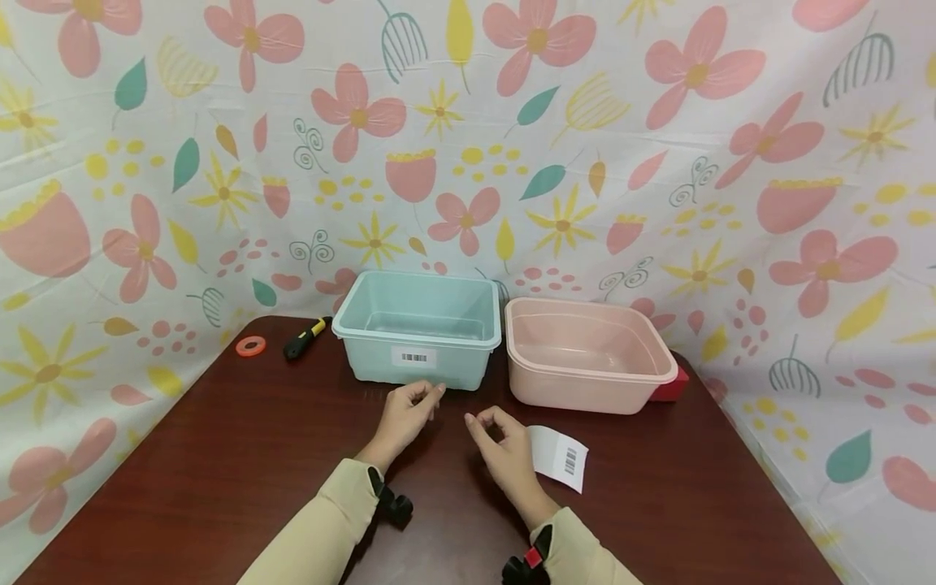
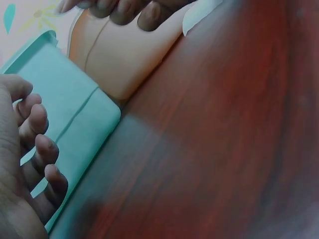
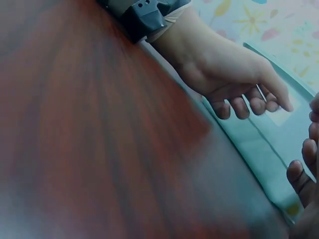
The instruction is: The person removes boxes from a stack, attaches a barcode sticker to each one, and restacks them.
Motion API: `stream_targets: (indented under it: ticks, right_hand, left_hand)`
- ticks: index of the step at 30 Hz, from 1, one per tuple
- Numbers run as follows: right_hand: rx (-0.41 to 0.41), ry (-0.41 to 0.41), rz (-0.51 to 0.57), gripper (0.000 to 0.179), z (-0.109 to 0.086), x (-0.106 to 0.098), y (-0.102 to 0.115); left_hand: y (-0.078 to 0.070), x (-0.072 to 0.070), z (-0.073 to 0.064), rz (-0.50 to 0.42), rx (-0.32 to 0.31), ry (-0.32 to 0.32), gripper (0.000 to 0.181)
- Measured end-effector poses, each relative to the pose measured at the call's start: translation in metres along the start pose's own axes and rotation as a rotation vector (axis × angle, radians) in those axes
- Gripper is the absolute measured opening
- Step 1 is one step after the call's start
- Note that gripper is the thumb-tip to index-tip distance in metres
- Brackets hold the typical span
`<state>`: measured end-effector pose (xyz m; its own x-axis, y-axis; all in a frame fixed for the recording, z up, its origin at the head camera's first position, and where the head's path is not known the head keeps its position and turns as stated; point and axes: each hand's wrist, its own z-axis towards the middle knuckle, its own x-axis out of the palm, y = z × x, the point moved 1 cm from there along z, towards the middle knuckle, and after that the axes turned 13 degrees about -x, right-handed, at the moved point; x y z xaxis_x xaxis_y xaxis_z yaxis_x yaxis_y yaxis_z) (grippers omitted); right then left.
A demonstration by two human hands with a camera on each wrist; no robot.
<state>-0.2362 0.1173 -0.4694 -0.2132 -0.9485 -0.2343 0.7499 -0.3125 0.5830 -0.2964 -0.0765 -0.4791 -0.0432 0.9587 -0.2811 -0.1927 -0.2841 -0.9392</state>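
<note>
My left hand (image 1: 405,414) is in front of the blue plastic bin (image 1: 420,361), its fingers loosely bent with nothing between them. That bin bears a white barcode label (image 1: 413,357) on its front wall. Across a small gap is my right hand (image 1: 506,452), also loosely curled and holding nothing. In the left wrist view my left fingers (image 2: 37,129) overlap the blue bin's side (image 2: 75,104). A white barcode sheet (image 1: 559,457) lies on the table just right of my right hand, one edge partly behind it.
A pink plastic bin (image 1: 585,394) stands right of the blue one, with a red object (image 1: 669,385) partly hidden behind it. At the back left lie an orange tape roll (image 1: 251,347) and a black-and-yellow tool (image 1: 305,340). A floral cloth (image 1: 468,122) hangs behind the brown table (image 1: 219,471).
</note>
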Motion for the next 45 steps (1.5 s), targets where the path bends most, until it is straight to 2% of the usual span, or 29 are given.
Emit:
stream_targets:
  ticks: [2, 6, 10, 12, 16, 18, 20, 22, 25, 28, 32, 34, 36, 40, 45]
  right_hand:
    - [-0.008, 0.001, -0.007, 0.018, -0.002, -0.011, 0.003]
    - [-0.033, -0.003, -0.046, 0.014, -0.009, -0.037, -0.011]
    - [-0.098, 0.083, -0.1, 0.01, -0.008, -0.076, -0.03]
    - [-0.094, 0.149, -0.15, 0.01, -0.008, -0.097, -0.042]
    - [0.019, 0.254, -0.284, 0.017, -0.01, -0.132, -0.066]
    - [0.091, 0.315, -0.35, 0.026, -0.012, -0.142, -0.073]
    - [0.121, 0.381, -0.393, 0.031, -0.013, -0.147, -0.078]
    - [0.111, 0.437, -0.409, 0.03, -0.014, -0.148, -0.078]
    - [0.084, 0.465, -0.38, 0.024, -0.014, -0.144, -0.076]
    - [0.151, 0.437, -0.259, 0.021, -0.014, -0.137, -0.071]
    - [0.333, 0.381, 0.015, 0.021, -0.015, -0.119, -0.061]
    - [0.389, 0.385, 0.12, 0.023, -0.017, -0.109, -0.054]
    - [0.395, 0.413, 0.173, 0.023, -0.019, -0.1, -0.047]
    - [0.357, 0.486, 0.232, 0.02, -0.022, -0.088, -0.035]
    - [0.336, 0.499, 0.261, 0.018, -0.021, -0.083, -0.03]
  left_hand:
    - [0.0, 0.002, -0.002, 0.004, 0.003, 0.039, 0.046]
    - [-0.002, 0.004, -0.005, 0.024, -0.011, 0.074, 0.05]
    - [-0.005, 0.006, -0.008, 0.043, -0.008, 0.102, 0.051]
    - [-0.005, 0.007, -0.009, 0.041, -0.001, 0.119, 0.049]
    - [-0.003, 0.01, -0.009, 0.035, 0.021, 0.152, 0.044]
    - [-0.002, 0.011, -0.01, 0.036, 0.035, 0.156, 0.04]
    - [-0.002, 0.012, -0.009, 0.033, 0.048, 0.146, 0.036]
    - [-0.002, 0.012, -0.009, 0.027, 0.053, 0.127, 0.032]
    - [-0.003, 0.012, -0.009, 0.022, 0.049, 0.107, 0.03]
    - [-0.005, 0.015, -0.011, 0.01, 0.031, 0.132, 0.03]
    - [-0.007, 0.025, -0.015, -0.023, -0.003, 0.226, 0.026]
    - [-0.008, 0.031, -0.018, -0.042, -0.022, 0.287, 0.027]
    - [-0.01, 0.037, -0.022, -0.057, -0.035, 0.351, 0.029]
    - [-0.016, 0.044, -0.029, -0.065, -0.059, 0.468, 0.032]
    - [-0.024, 0.048, -0.036, -0.049, -0.067, 0.566, 0.027]
